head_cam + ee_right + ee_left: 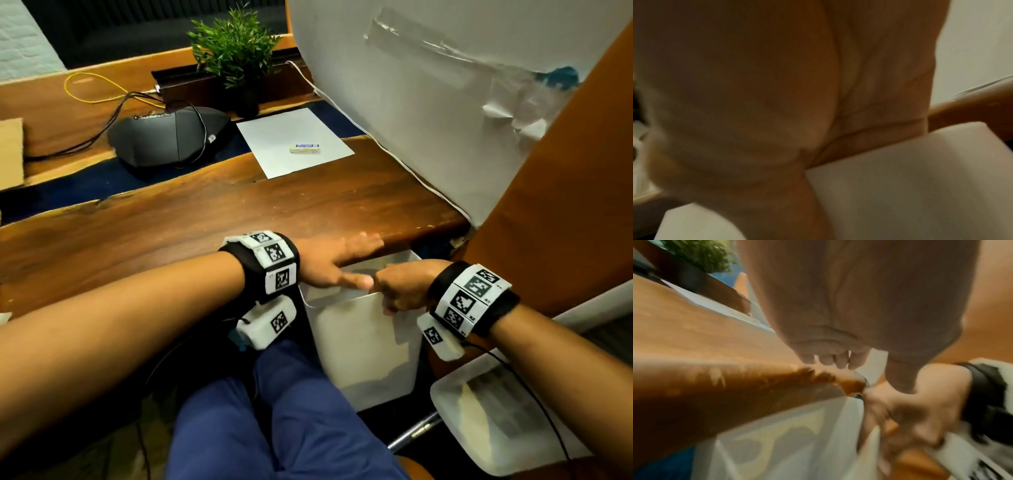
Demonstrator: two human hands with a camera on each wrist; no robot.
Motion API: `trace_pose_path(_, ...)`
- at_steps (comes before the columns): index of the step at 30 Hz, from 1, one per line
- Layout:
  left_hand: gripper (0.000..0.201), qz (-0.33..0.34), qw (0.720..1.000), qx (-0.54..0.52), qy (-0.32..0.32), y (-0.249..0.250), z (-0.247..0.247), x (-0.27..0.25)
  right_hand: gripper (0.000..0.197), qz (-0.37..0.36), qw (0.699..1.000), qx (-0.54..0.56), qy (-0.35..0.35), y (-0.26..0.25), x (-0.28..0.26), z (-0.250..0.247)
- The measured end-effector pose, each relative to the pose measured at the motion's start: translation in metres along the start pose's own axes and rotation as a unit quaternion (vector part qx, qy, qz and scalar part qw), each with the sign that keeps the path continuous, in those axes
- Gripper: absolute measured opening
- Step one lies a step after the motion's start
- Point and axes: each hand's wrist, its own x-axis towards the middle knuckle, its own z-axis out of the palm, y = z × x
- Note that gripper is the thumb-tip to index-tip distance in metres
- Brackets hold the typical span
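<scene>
Right grip [407, 284] fingertips hidden behind white bin [363, 342] rim; bin's far end under surface [205, 219]; eraser [305, 148] label unreadable; right-wrist view blurred.

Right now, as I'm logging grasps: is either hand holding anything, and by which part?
The right hand grips the white bin by its top rim. The left hand rests flat on the edge of the desk, holding nothing.

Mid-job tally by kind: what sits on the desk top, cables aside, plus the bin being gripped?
White bin: 1
Paper sheet: 1
Eraser: 1
Potted plant: 1
Black device: 1
Cardboard piece: 1
Total: 6
</scene>
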Motion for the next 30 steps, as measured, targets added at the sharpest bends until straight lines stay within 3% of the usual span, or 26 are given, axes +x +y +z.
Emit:
trace_pose_path(3, 0.078, -0.064, 0.996, 0.040, 0.056, -0.014, -0.022, 0.014, 0.031, -0.002, 1.000, 0.005, -0.013, 0.001, -0.003, -0.002)
trace_pose_path(6, 0.075, -0.107, 0.989, 0.100, 0.034, -0.013, -0.012, 0.027, 0.031, 0.000, 1.000, 0.008, -0.018, 0.001, -0.003, -0.004)
trace_pose_path(8, 0.074, -0.068, 0.983, 0.171, 0.013, -0.002, 0.010, 0.032, 0.027, 0.004, 1.000, 0.000, -0.019, 0.001, -0.002, -0.005)
trace_pose_path(10, 0.062, -0.004, 0.974, 0.218, -0.055, 0.011, 0.023, 0.032, 0.025, 0.010, 1.000, -0.012, -0.017, 0.000, -0.001, -0.005)
trace_pose_path(12, 0.047, 0.032, 0.977, 0.186, -0.099, 0.017, 0.019, 0.031, 0.026, 0.016, 1.000, -0.013, -0.021, 0.000, -0.003, -0.006)
trace_pose_path(13, 0.042, 0.043, 0.985, 0.146, -0.075, 0.016, 0.012, 0.030, 0.027, 0.019, 1.000, -0.011, -0.020, 0.000, -0.004, -0.006)
trace_pose_path(15, 0.031, 0.028, 0.996, 0.065, 0.051, 0.012, -0.007, 0.028, 0.030, 0.022, 1.000, -0.007, -0.015, 0.001, -0.008, -0.007)
trace_pose_path(18, 0.011, -0.069, 0.966, -0.021, 0.250, -0.004, -0.041, 0.030, 0.035, 0.026, 1.000, 0.001, -0.014, 0.000, -0.012, -0.008)
trace_pose_path(20, 0.011, -0.125, 0.945, -0.039, 0.301, -0.015, -0.059, 0.034, 0.036, 0.021, 1.000, 0.001, -0.015, 0.000, -0.012, -0.008)
trace_pose_path(22, 0.033, -0.179, 0.953, -0.007, 0.244, -0.030, -0.065, 0.040, 0.036, 0.022, 1.000, 0.004, -0.018, 0.000, -0.011, -0.009)
trace_pose_path(24, 0.061, -0.218, 0.966, 0.083, 0.112, -0.044, -0.057, 0.045, 0.037, 0.027, 0.999, 0.007, -0.018, 0.000, -0.011, -0.009)
trace_pose_path(26, 0.092, -0.228, 0.964, 0.133, 0.035, -0.051, -0.041, 0.047, 0.036, 0.028, 0.999, 0.007, -0.018, 0.000, -0.010, -0.009)
trace_pose_path(28, 0.106, -0.192, 0.971, 0.139, 0.012, -0.046, -0.026, 0.043, 0.035, 0.024, 0.999, 0.007, -0.021, 0.001, -0.009, -0.009)
trace_pose_path(30, 0.100, -0.130, 0.982, 0.137, -0.010, -0.033, -0.010, 0.033, 0.034, 0.023, 0.999, 0.006, -0.026, 0.002, -0.008, -0.009)
